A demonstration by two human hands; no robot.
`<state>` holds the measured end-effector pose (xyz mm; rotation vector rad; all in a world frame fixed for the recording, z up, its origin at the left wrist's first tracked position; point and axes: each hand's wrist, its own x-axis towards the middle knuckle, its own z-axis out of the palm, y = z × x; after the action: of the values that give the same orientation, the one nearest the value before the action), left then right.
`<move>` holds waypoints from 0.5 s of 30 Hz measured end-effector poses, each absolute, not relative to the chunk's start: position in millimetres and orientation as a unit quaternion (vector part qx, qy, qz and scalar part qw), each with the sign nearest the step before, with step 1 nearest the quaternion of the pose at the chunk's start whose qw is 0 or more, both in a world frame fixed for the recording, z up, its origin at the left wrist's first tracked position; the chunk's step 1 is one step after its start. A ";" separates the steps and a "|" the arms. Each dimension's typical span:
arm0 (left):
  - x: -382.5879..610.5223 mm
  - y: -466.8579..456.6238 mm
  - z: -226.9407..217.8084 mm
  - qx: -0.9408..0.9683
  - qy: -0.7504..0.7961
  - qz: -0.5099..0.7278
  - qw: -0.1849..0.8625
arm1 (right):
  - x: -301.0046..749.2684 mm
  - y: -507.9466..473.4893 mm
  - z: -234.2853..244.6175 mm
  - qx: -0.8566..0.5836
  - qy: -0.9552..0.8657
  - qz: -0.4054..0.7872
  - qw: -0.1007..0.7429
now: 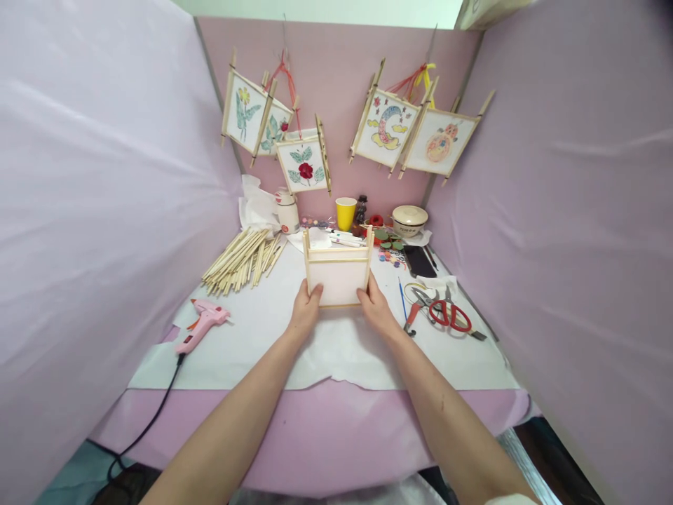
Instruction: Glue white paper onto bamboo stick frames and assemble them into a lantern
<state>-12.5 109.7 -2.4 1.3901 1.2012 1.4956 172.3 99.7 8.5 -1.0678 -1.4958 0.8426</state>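
Note:
A small lantern frame (338, 280) of pale wooden sticks with plain white panels is held upright over the middle of the table. My left hand (306, 307) grips its lower left corner, thumb on the front panel. At the lower right corner my right hand (375, 306) holds it the same way. Fingers behind the frame are hidden. To the left lie a pink hot glue gun (204, 325) and a pile of wooden sticks (239, 261). On the right are red-handled scissors (450, 315) and pliers (415, 308).
Finished lanterns with painted panels (303, 165) hang from the back wall. A yellow cup (345, 214), a lidded bowl (409, 219), a white bottle (287, 212), markers (347, 240) and a phone (419, 261) stand or lie at the back. The glue gun's black cord (158, 414) runs off the front left edge.

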 end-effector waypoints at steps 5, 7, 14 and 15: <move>-17.1 105.4 0.6 0.533 0.500 0.556 0.396 | 175.2 98.6 7.7 -0.484 -0.627 0.349 0.501; -17.8 102.8 0.0 0.526 0.506 0.560 0.393 | 174.9 98.1 4.3 -0.499 -0.624 0.350 0.490; -16.3 101.9 -6.6 0.499 0.479 0.565 0.450 | 168.0 96.5 -9.5 -0.510 -0.635 0.332 0.476; -16.0 102.2 -6.8 0.492 0.475 0.564 0.463 | 167.0 96.7 -11.7 -0.511 -0.634 0.331 0.476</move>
<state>-16.0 102.2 -6.8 1.2083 1.1671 1.3871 167.0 96.7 -11.7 -1.2481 -1.5502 0.8092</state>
